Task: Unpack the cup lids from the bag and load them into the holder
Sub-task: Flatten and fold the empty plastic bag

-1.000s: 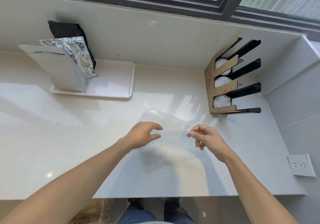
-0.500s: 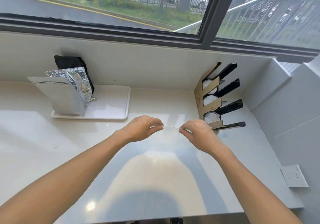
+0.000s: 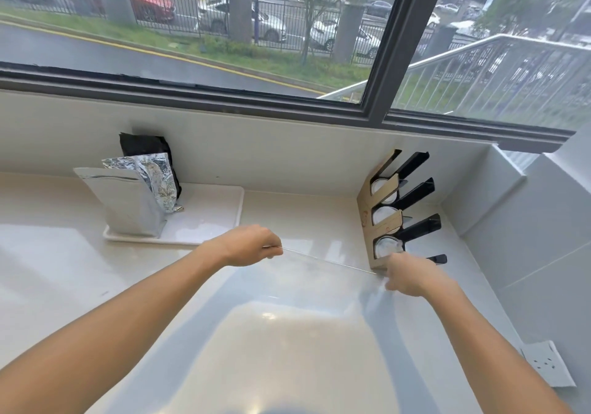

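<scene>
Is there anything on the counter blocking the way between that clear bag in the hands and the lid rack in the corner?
Nothing visible. Both hands, left hand and right hand, pinch the clear bag taut just in front of the holder. The foil pouches stand far off, on the tray.

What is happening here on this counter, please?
A person stretches a clear plastic bag between the left hand and the right hand, each pinching one end above the counter. The bag looks empty. The lid holder by the wall shows lids in three slots.
</scene>
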